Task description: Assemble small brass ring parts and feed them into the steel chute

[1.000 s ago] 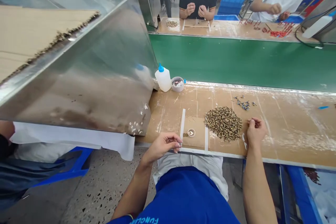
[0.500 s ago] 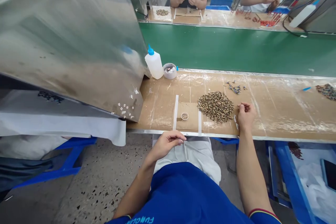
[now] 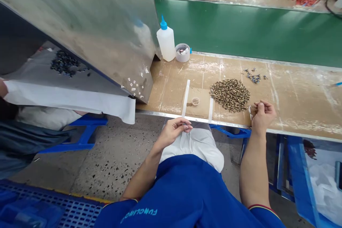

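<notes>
My left hand (image 3: 175, 130) hangs just over the bench's front edge above my lap, its fingers pinched together. Whether they hold anything is too small to tell. My right hand (image 3: 263, 116) rests at the front edge, pinching close to a heap of small brass-coloured parts (image 3: 229, 95) on the cardboard-covered workbench (image 3: 296, 110). A small white pointed item (image 3: 249, 112) lies by its fingertips. Between two white strips (image 3: 186, 98) (image 3: 211, 111), a small round dish (image 3: 195, 101) sits on a cardboard square (image 3: 201, 105). Beyond the heap lie scattered blue-grey parts (image 3: 253, 77).
A glue bottle with a blue tip (image 3: 166, 41) and a round plastic tub (image 3: 182, 52) stand at the bench's back left. A steel panel (image 3: 88, 32) rises at left, above a sheet with dark parts (image 3: 64, 63). A green belt (image 3: 240, 30) runs behind the bench.
The view has tilted downward and shifted, showing more floor and a dark pile of parts at left. Both hands stay near the bench's front edge, still pinched.
</notes>
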Motion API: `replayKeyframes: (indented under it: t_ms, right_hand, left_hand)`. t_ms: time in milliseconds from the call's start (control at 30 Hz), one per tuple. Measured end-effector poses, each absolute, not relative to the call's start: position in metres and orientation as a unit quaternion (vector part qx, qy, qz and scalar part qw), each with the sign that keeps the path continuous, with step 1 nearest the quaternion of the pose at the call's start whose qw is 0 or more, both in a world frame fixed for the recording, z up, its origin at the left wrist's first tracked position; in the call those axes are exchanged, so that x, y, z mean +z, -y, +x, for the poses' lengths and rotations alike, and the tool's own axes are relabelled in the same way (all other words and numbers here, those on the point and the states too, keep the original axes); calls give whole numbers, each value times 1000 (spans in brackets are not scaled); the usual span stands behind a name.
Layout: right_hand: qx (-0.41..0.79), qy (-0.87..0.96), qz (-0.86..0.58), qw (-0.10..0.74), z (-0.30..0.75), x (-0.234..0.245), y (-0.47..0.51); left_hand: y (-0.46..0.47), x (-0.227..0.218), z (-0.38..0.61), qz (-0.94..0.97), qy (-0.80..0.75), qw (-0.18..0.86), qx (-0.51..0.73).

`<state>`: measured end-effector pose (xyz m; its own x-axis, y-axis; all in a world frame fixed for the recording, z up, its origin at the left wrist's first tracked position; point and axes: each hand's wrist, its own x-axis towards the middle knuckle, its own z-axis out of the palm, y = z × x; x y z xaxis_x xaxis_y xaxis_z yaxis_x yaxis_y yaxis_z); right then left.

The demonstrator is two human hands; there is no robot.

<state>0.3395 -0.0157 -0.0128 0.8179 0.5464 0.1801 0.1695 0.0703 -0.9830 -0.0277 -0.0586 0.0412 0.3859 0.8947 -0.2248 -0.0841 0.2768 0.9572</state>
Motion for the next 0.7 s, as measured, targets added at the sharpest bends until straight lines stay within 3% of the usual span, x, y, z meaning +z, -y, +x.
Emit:
replayKeyframes:
  t_ms: [267, 533, 700]
  right_hand:
    - [130, 275, -667, 681, 338, -13, 17]
    - [132, 271, -672, 676, 337, -9, 17]
    - [125, 281, -677, 669, 332, -7, 18]
  left_hand:
    - [47, 39, -27, 524, -383, 682, 338]
    - [22, 34, -19, 625, -433, 557, 333]
    - [11, 26, -13, 623, -426, 561, 341]
